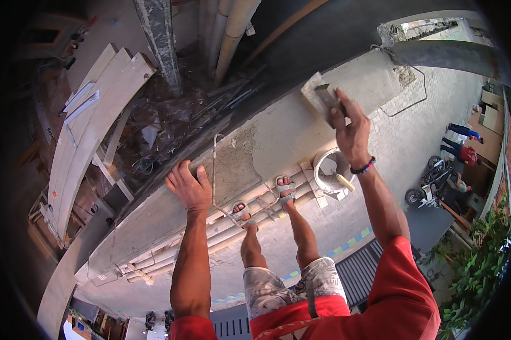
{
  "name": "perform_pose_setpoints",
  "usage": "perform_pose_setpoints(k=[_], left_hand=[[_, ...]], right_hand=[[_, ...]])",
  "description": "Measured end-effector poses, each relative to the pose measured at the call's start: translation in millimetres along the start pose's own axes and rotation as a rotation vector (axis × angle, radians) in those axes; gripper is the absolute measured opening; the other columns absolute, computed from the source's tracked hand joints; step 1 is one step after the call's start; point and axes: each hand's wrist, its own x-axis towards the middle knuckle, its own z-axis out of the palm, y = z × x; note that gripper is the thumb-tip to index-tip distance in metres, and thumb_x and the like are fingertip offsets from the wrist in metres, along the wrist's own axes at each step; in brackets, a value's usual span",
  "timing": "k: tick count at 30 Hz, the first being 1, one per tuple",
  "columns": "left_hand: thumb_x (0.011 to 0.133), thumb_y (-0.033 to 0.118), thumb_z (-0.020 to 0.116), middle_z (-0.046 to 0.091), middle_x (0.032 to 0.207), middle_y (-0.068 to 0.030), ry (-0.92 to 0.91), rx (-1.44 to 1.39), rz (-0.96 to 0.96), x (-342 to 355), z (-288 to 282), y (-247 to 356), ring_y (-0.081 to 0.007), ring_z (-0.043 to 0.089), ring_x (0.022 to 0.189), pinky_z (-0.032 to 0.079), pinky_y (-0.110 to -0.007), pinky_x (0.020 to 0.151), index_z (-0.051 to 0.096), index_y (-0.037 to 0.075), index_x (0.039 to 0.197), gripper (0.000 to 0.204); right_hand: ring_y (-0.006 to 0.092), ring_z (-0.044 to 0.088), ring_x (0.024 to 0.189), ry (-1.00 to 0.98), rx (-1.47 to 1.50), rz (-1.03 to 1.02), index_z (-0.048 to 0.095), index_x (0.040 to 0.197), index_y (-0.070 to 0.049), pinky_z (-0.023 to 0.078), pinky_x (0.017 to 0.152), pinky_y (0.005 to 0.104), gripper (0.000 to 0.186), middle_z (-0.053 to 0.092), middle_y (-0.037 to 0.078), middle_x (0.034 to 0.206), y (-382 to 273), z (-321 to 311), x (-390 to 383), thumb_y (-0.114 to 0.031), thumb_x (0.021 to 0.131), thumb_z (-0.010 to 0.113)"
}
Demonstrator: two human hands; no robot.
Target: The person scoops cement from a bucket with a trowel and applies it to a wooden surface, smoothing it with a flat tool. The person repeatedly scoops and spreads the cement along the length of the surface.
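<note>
My right hand grips a plastering float, its flat face against the smooth grey mortar on top of the wall. My left hand rests on the wall's top at its far edge, fingers spread, holding nothing. Between the hands lies a rougher, unsmoothed patch of mortar. A bent metal rod stands up just right of my left hand. Below my right hand is a round bucket, and a tool with a pale yellow handle leans in it; its contents are partly hidden.
My sandalled feet stand on narrow poles alongside the wall, high above a paved ground. Another bent rod juts out at the right. Long boards and debris lie beyond the wall. Two people and a motorcycle are far below.
</note>
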Motion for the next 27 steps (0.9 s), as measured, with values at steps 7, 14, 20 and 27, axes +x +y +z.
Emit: perform_pose_setpoints(k=[7,14,20,27], left_hand=[[0.097,0.036,0.051,0.054,0.121,-0.0147,-0.026,-0.011,0.024,7,2,12,-0.0336,0.047,0.117,0.025,-0.052,0.108,0.051,0.004,0.12,0.04],[0.094,0.034,0.056,0.053,0.123,-0.0159,-0.034,-0.002,0.019,7,-3,8,-0.0344,0.047,0.115,0.026,-0.053,0.106,0.051,0.003,0.12,0.041],[0.093,0.034,0.057,0.053,0.122,-0.0151,-0.039,-0.022,-0.005,3,-1,4,-0.0334,0.048,0.116,0.025,-0.053,0.106,0.052,0.005,0.12,0.04],[0.094,0.033,0.056,0.053,0.121,-0.0156,-0.045,-0.078,-0.004,6,-5,11,-0.0344,0.047,0.115,0.027,-0.052,0.105,0.053,0.004,0.12,0.04]], right_hand=[[0.0276,0.07,0.086,0.144,-0.325,0.179,0.062,0.131,-0.008,0.052,0.078,0.0393,0.043,0.071,0.019,0.092,166,-96,109,-0.018,0.089,0.06],[0.0342,0.061,0.099,-0.1,-0.122,-0.123,0.059,0.131,-0.004,0.051,0.085,0.0426,0.046,0.066,0.018,0.105,5,31,-23,0.002,0.086,0.059],[0.0305,0.065,0.079,-0.293,0.156,-0.016,0.063,0.125,-0.001,0.053,0.077,0.037,0.038,0.066,0.02,0.096,-62,8,-21,0.003,0.088,0.055],[0.0127,0.063,0.074,-0.531,-0.282,0.084,0.071,0.114,-0.002,0.05,0.066,0.0257,0.03,0.07,0.008,0.085,21,-28,199,-0.013,0.091,0.055]])
